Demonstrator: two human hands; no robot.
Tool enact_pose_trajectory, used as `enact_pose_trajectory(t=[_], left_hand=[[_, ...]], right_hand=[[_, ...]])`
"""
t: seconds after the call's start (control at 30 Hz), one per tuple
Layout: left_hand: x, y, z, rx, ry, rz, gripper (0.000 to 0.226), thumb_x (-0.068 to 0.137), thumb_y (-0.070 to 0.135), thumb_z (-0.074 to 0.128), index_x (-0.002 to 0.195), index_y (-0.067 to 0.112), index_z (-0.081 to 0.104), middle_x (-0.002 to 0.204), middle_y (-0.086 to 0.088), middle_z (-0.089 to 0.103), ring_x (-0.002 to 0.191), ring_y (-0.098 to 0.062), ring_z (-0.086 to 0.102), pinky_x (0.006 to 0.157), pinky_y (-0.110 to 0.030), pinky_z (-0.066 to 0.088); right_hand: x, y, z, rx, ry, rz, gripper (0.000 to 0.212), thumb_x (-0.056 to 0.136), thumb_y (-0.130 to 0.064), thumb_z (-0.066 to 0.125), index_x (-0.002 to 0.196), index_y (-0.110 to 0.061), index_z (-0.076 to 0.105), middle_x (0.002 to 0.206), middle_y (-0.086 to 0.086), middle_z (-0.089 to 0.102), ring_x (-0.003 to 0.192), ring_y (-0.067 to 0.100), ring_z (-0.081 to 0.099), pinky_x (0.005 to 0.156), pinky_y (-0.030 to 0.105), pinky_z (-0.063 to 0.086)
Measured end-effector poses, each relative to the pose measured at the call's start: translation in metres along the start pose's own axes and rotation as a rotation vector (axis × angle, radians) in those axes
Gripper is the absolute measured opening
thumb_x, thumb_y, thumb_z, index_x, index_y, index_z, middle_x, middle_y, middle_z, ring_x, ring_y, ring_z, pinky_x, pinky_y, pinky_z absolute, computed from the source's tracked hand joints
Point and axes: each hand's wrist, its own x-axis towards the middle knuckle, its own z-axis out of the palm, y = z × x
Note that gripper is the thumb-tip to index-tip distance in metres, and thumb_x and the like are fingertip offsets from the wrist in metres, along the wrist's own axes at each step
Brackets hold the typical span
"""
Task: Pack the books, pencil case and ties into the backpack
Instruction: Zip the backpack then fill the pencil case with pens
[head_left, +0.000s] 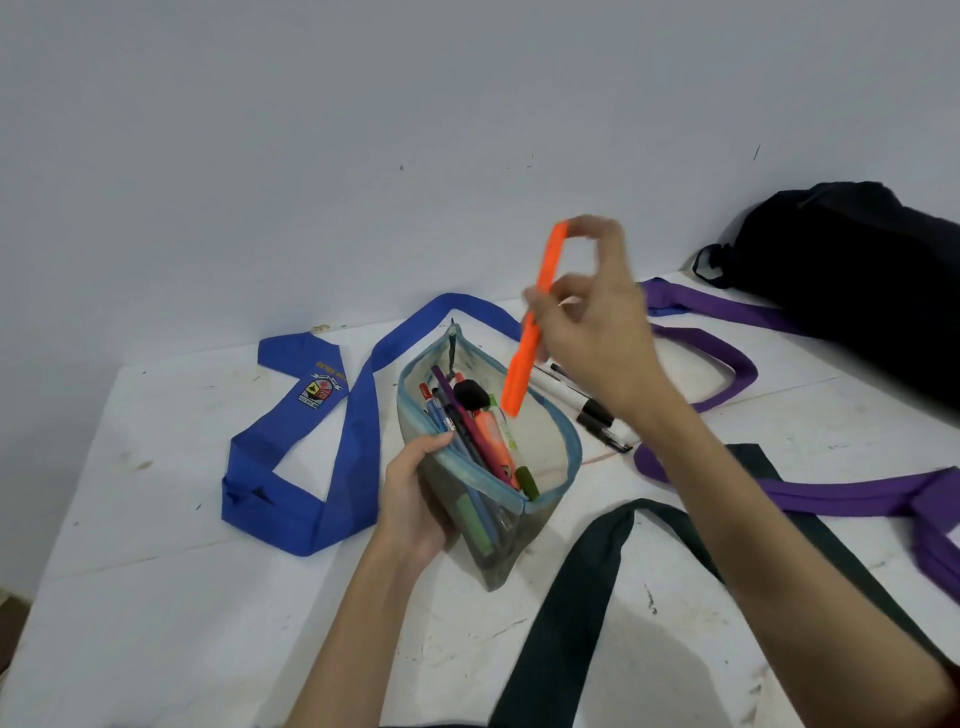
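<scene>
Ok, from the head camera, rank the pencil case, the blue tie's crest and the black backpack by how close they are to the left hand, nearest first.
1. Pencil case: the left hand grips its near side.
2. Blue tie's crest: on the table, to the left of the hand and farther back.
3. Black backpack: far right, against the wall.

The left hand (415, 499) was curled round the side of the pencil case (488, 467), thumb at its rim. The right hand (592, 332) was raised above it, pinching an orange highlighter (535, 322) between thumb and fingers, forearm bare.
</scene>
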Motion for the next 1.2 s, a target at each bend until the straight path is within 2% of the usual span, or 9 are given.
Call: enact_pose_trajectory(t=[0.17,0.27,0.37,0.47,0.63,0.83,0.93,1.1,1.2], left_hand=[[-0.002,0.0,0.002,-0.004,-0.046,0.041,0.042,0.067,0.021,0.06,0.108,0.013,0.061,0.083,-0.008,0.069,0.076,-0.022,0.067,0.071,-0.035,0.053],[-0.001,-0.002,0.001,0.009,-0.031,0.034,0.042,0.065,0.023,0.061,0.106,0.014,0.062,0.083,-0.008,0.069,0.081,-0.023,0.065,0.077,-0.037,0.051],[0.0,-0.001,0.004,-0.006,-0.025,0.046,0.03,0.071,0.022,0.057,0.099,0.016,0.065,0.084,-0.007,0.07,0.082,-0.023,0.064,0.08,-0.038,0.05],[0.0,-0.001,0.005,-0.01,0.008,0.039,0.025,0.076,0.023,0.054,0.098,0.019,0.065,0.086,-0.006,0.07,0.084,-0.023,0.063,0.084,-0.04,0.049],[0.001,-0.003,0.005,0.01,0.061,0.027,0.018,0.085,0.024,0.05,0.098,0.022,0.063,0.082,-0.005,0.068,0.085,-0.022,0.061,0.084,-0.04,0.048],[0.003,-0.004,0.002,0.019,0.055,0.033,0.019,0.087,0.025,0.05,0.101,0.022,0.062,0.083,-0.004,0.069,0.086,-0.022,0.062,0.081,-0.039,0.05],[0.003,-0.004,0.001,0.019,0.037,0.024,0.023,0.085,0.026,0.051,0.104,0.022,0.062,0.088,-0.006,0.068,0.089,-0.023,0.062,0.083,-0.04,0.05],[0.005,-0.003,-0.001,0.016,0.019,0.004,0.033,0.072,0.027,0.062,0.104,0.02,0.063,0.094,-0.009,0.067,0.092,-0.025,0.062,0.092,-0.045,0.047],[0.006,-0.003,-0.002,0.004,0.001,-0.003,0.042,0.066,0.025,0.065,0.108,0.017,0.064,0.101,-0.012,0.067,0.095,-0.028,0.062,0.096,-0.047,0.046]], right_hand=[[-0.019,0.028,0.033,-0.465,-0.531,0.15,0.045,0.091,-0.017,0.06,0.129,-0.022,0.037,0.084,0.013,0.066,0.068,0.027,0.064,0.065,0.036,0.057],[-0.017,0.037,0.04,-0.594,-0.43,0.045,0.044,0.091,-0.025,0.061,0.132,-0.018,0.049,0.098,0.003,0.062,0.083,0.016,0.059,0.076,0.028,0.048],[-0.006,0.038,0.027,-0.414,-0.133,-0.021,0.023,0.091,-0.021,0.059,0.112,-0.013,0.066,0.084,-0.005,0.061,0.06,0.001,0.052,0.064,0.011,0.042],[0.013,0.064,0.005,-0.429,0.093,0.072,0.015,0.09,-0.012,0.056,0.093,-0.005,0.069,0.074,-0.004,0.058,0.064,0.01,0.052,0.063,0.017,0.043],[0.012,0.122,-0.005,-0.808,-0.397,0.392,0.011,0.089,-0.014,0.057,0.097,-0.006,0.062,0.097,0.009,0.063,0.084,0.022,0.059,0.077,0.032,0.052],[-0.003,0.138,0.008,-0.929,-0.403,0.233,0.013,0.096,-0.019,0.05,0.087,-0.014,0.041,0.092,0.004,0.046,0.079,0.014,0.043,0.056,0.018,0.032],[0.005,0.126,0.004,-0.793,-0.284,0.3,0.007,0.095,-0.014,0.049,0.09,-0.009,0.047,0.086,0.006,0.053,0.068,0.016,0.047,0.058,0.025,0.039],[0.019,0.049,-0.015,-0.222,0.293,0.074,0.016,0.095,-0.012,0.052,0.105,-0.01,0.041,0.08,0.007,0.062,0.064,0.02,0.059,0.06,0.027,0.048],[0.01,0.011,-0.011,0.055,0.14,0.028,0.031,0.091,-0.004,0.055,0.111,-0.017,0.036,0.071,0.003,0.062,0.058,0.019,0.065,0.054,0.023,0.054]])
